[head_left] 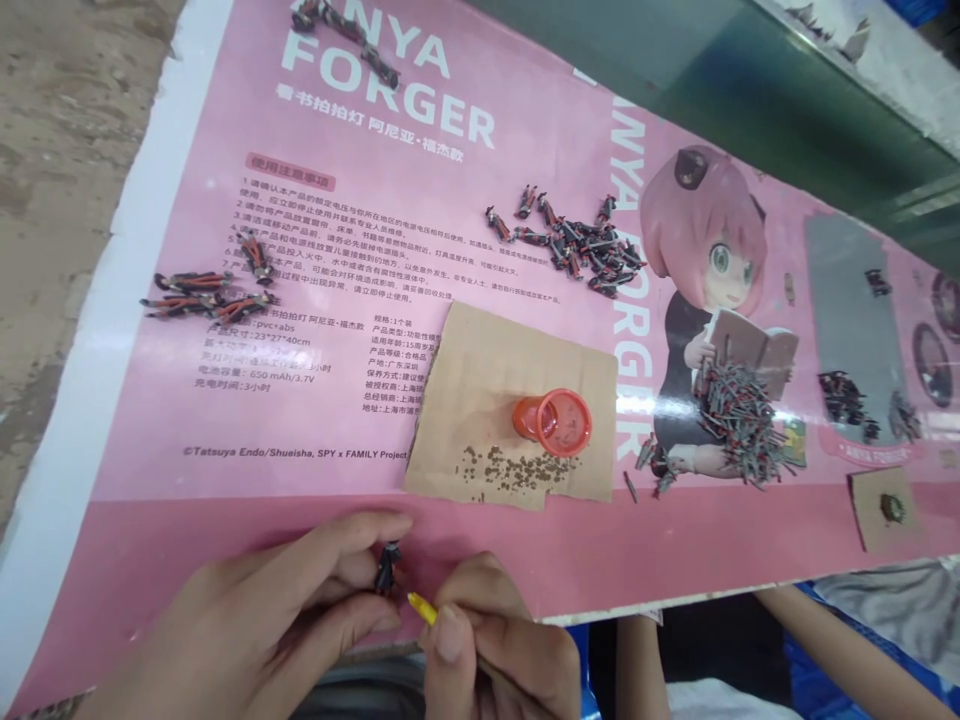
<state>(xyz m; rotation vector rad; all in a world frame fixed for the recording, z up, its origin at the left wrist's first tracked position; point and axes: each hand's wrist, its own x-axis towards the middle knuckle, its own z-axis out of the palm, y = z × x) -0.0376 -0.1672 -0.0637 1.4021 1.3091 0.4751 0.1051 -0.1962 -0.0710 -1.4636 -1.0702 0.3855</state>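
Note:
My left hand (277, 625) pinches a small black part with red wire (388, 567) between thumb and fingers at the table's near edge. My right hand (499, 650) grips a thin tool with a yellow tip (422, 608), the tip pointing at that part. Just beyond the hands lies a brown cardboard piece (480, 380) with an orange plastic cup (553, 421) tipped on its side and several tiny brown beads (514, 468) scattered in front of it.
A pink printed poster (390, 180) covers the table. Piles of small black-and-red parts lie at the left (206, 297), centre back (581, 242) and far top (345, 28). A heap of grey pins (739, 410) sits right. Another person's arm (840, 640) shows at bottom right.

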